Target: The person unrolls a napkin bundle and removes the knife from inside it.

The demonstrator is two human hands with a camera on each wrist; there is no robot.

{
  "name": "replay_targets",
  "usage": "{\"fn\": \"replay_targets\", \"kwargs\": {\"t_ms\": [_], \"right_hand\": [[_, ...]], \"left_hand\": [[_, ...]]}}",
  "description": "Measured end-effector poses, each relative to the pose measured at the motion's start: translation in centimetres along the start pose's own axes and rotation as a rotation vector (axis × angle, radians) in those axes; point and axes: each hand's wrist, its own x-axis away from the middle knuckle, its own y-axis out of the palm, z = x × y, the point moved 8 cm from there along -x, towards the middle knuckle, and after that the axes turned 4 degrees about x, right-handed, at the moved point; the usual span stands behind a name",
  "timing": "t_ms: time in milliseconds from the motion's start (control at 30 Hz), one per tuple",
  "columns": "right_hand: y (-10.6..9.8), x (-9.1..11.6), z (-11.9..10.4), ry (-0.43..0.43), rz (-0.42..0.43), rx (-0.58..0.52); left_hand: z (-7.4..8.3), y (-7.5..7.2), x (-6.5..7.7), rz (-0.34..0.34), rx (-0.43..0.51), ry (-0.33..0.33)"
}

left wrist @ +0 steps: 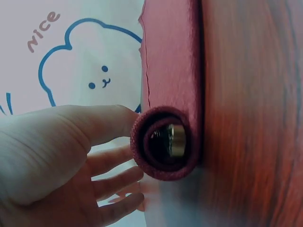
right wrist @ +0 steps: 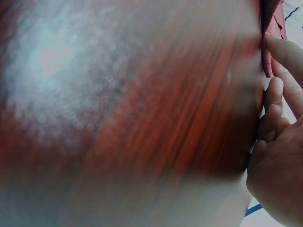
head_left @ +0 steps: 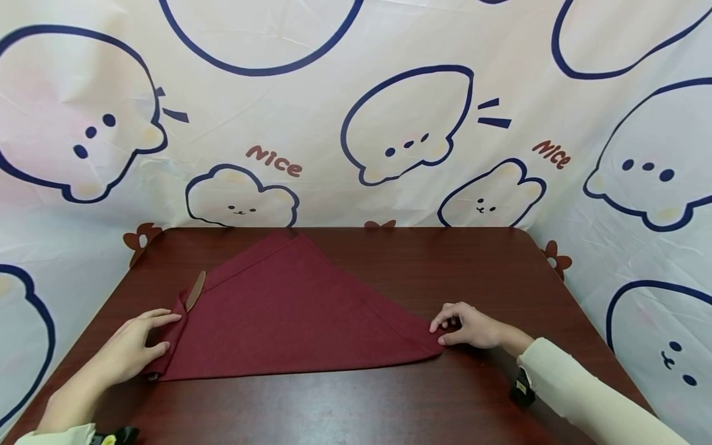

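A dark red cloth (head_left: 300,309) lies spread on the table, coming to a peak at the back. Its left end is wound into a tight roll (left wrist: 161,116), which has a dark piece with a gold-coloured band inside its near opening. A flat brown tip (head_left: 196,290) sticks out at the roll's far end; what it belongs to is hidden by cloth. My left hand (head_left: 130,346) rests on the roll from the left, thumb and fingers extended against it. At the opposite end, my right hand (head_left: 473,326) pinches the cloth's right corner between thumb and index finger.
The dark brown wooden table (head_left: 334,411) is glossy, with rounded back corners. Around it hangs a pale curtain (head_left: 322,111) printed with blue cartoon outlines and the word "Nice". Small black devices (head_left: 521,388) are strapped at both wrists.
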Motion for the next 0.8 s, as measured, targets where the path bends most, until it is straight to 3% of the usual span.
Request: {"fn": "replay_targets", "kwargs": {"t_ms": [200,800], "right_hand": [[-0.03,0.08,0.06,-0.003,0.009,0.019],[0.06,-0.1,0.12,0.01,0.001,0.003]], "left_hand": [[-0.7,-0.06,0.05,-0.017,0.008,-0.031],[-0.81,0.07,0.17,-0.014,0.012,-0.034]]}}
